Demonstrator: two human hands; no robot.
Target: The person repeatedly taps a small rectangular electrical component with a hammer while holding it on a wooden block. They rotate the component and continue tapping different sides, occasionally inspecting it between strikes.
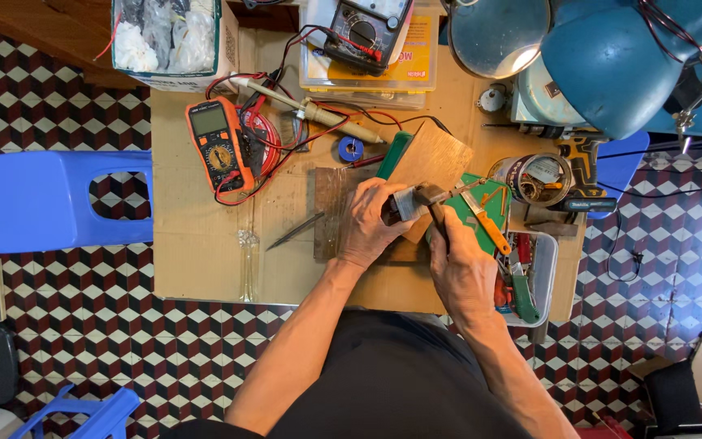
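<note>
Both hands meet over the cardboard-topped table point(197, 260): the left hand point(371, 223) is clamped on a small dark part point(404, 203), the right hand point(458, 264) closed around a thin tool point(435, 213) touching it. Work looks midway; an orange multimeter point(219, 146) lies far left.

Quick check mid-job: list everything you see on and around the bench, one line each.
Multimeter: 1, orange, bench left.
Analogue meter: 1, black, top centre.
Soldering iron: 1, cream, behind the hands.
Solder spool: 1, blue, centre.
Tin: 1, dark, right.
Tool tray: 1, grey, right edge.
Lamp: 1, blue, top right.
Stool: 1, blue, left of bench.
Small part: 1, grey-brown, between the hands.
Left hand: grips the small part.
Right hand: closed on a tool at the part.
</note>
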